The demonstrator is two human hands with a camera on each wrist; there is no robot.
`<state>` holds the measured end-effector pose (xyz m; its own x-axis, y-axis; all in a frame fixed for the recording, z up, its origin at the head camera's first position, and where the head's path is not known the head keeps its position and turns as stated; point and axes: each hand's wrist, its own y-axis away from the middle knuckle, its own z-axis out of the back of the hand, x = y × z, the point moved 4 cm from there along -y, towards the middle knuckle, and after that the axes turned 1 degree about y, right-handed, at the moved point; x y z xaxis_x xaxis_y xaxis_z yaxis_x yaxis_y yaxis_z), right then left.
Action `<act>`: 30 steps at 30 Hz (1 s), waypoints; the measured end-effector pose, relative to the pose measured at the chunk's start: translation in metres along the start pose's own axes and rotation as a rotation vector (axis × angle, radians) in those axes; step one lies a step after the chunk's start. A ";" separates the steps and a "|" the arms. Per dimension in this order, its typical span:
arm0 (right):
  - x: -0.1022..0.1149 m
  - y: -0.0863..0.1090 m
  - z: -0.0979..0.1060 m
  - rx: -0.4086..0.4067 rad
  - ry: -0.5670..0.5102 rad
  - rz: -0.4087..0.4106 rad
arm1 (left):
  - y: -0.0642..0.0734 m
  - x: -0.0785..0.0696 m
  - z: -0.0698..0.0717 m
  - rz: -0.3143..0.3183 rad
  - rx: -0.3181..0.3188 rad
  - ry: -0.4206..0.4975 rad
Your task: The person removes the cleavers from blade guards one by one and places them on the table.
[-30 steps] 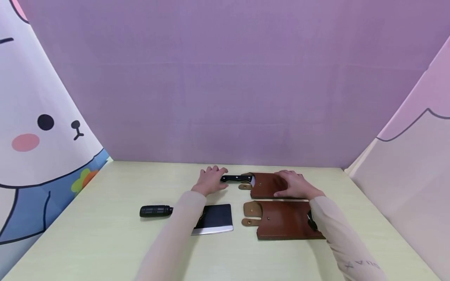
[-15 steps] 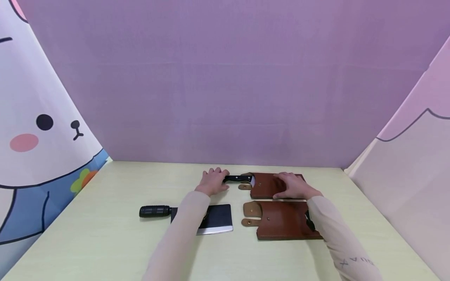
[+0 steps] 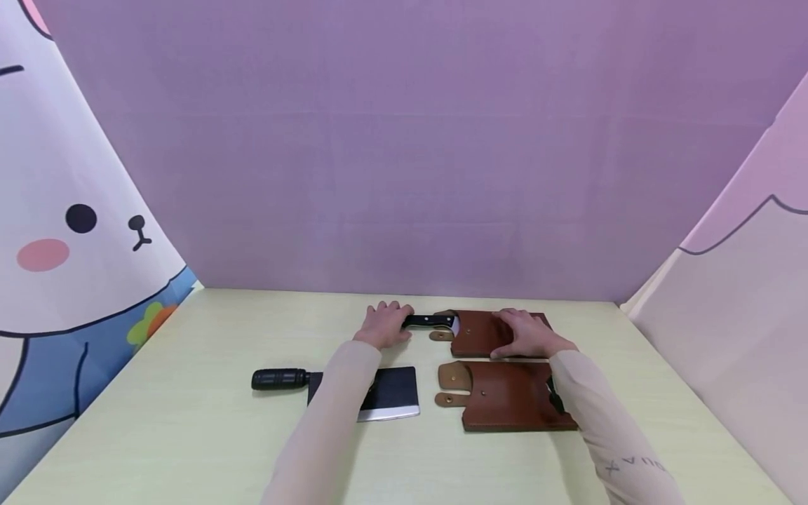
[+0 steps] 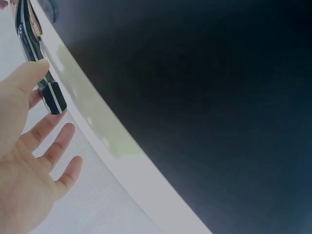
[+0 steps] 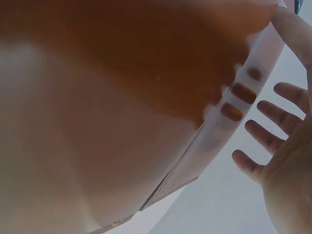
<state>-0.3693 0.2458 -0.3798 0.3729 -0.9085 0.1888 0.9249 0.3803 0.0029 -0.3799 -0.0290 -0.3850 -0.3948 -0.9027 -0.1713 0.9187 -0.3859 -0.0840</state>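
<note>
Between thumb and index finger, my left hand [image 3: 381, 327] pinches the butt of a knife's black riveted handle [image 3: 431, 321]. In the left wrist view the thumb lies over the handle [image 4: 54, 100], the other fingers spread apart. The knife's blade is mostly hidden in a brown leather sheath [image 3: 473, 330], only a sliver showing at its mouth. Across the sheath's right part rests my right hand [image 3: 530, 334], thumb at the near edge and fingers towards the far edge. In the right wrist view those fingers [image 5: 265, 136] look straight and spread.
A cleaver [image 3: 399, 386] with a dark blade and black handle lies under my left forearm. A second, larger brown sheath [image 3: 511, 396] with unfastened tan straps lies nearer, partly under my right wrist. A purple backdrop [image 3: 404, 175] stands behind the pale table [image 3: 221, 449].
My left hand has shifted slightly right along the knife's handle. The right hand has moved very little, and knife and sheath stay in place.
</note>
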 end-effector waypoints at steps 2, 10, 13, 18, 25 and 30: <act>0.000 0.000 0.000 0.008 0.000 -0.001 | -0.002 0.001 -0.001 0.005 0.007 0.006; -0.003 -0.004 -0.002 0.027 -0.007 -0.020 | -0.006 0.002 -0.001 0.018 0.024 0.002; -0.005 -0.004 -0.002 0.032 -0.014 -0.019 | -0.006 0.002 -0.001 0.026 0.024 0.002; -0.006 -0.006 -0.003 0.047 -0.025 -0.020 | -0.007 0.003 -0.002 0.036 0.021 0.009; -0.005 -0.008 -0.003 0.069 -0.038 -0.032 | -0.009 0.005 -0.004 0.039 0.014 0.021; -0.006 -0.010 -0.003 0.090 -0.039 -0.045 | -0.009 0.004 -0.005 0.023 0.007 0.023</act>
<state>-0.3808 0.2469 -0.3844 0.3263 -0.9182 0.2248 0.9296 0.3548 0.1001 -0.3900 -0.0281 -0.3903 -0.3732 -0.9068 -0.1958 0.9277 -0.3661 -0.0728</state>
